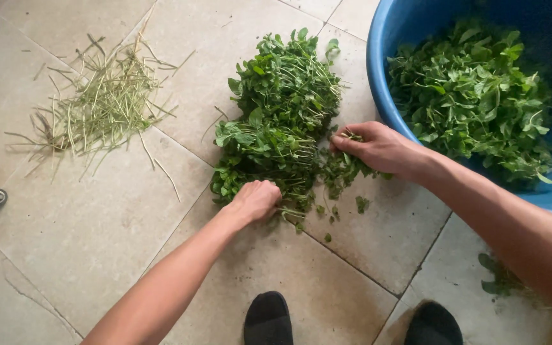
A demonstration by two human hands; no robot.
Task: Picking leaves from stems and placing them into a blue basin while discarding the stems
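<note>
Feet [268, 319] in black socks at frame bottom, both hands in a pile of greens [279, 121] on the tiled floor [84, 236]

Left hand [255, 200] fisted on the stem ends, pinning the bunch; right hand [378, 148] fingers clamped on a sprig at the pile's edge, just beside the blue tub [378, 64] holding loose leaves [474, 96]. Bare stalks [100, 105] lie well apart on the left, kept out of the greens

You've got no packages, labels, signs or screens in front of you here, nothing wrapped, printed or lit anywhere in your view.
</note>
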